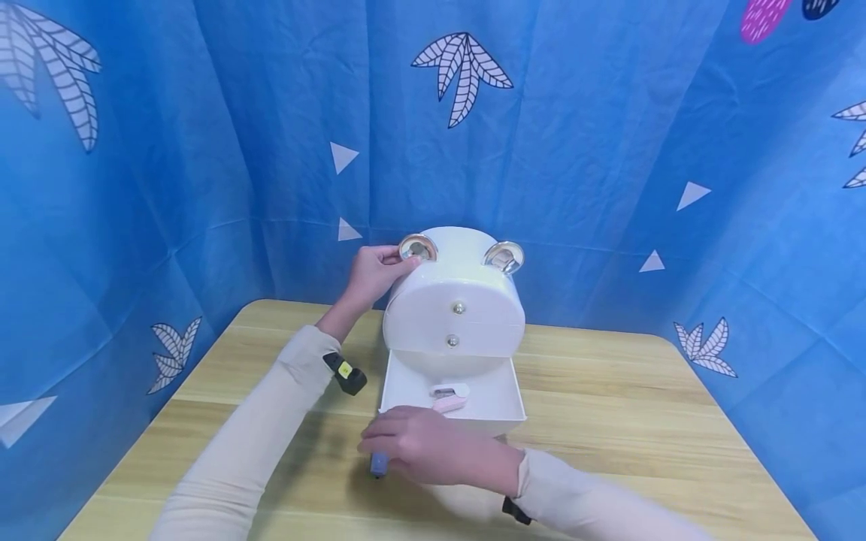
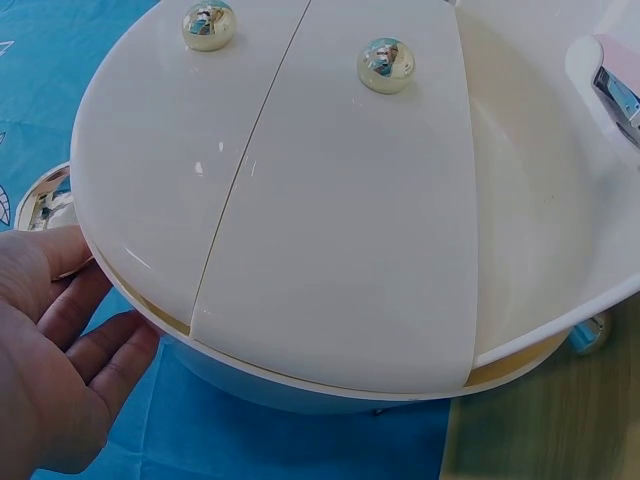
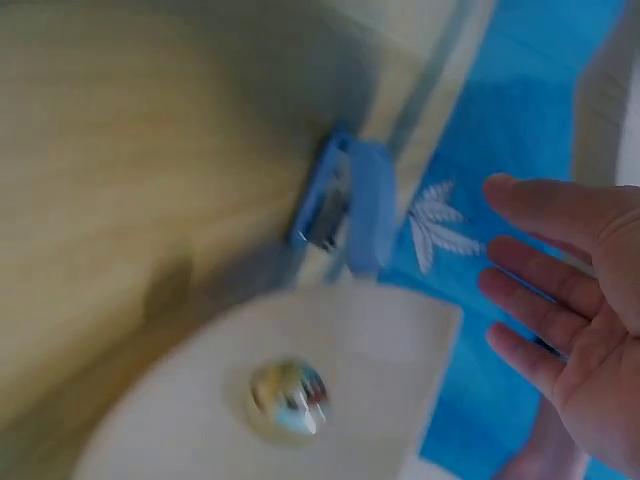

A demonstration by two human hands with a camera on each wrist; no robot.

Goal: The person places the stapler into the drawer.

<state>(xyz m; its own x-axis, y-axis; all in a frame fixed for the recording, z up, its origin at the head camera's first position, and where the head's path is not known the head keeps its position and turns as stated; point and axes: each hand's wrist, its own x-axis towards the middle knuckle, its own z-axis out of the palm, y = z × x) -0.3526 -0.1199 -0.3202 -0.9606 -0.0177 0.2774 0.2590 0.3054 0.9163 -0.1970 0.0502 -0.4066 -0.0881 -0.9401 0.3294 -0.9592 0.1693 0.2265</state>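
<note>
A white rounded drawer box with gold ears stands on the table, its bottom drawer pulled out. My left hand pinches the left gold ear at the top; its other fingers reach along the box's side in the left wrist view. A pink and white stapler lies in the drawer. In front of the drawer, a blue stapler is on the table. My right hand hovers over it with fingers spread and loosely bent, apart from it in the right wrist view.
The pale wooden table extends to both sides of the box. Behind and around it hangs a blue curtain with white leaves and triangles. Gold ball knobs stick out from the drawer fronts.
</note>
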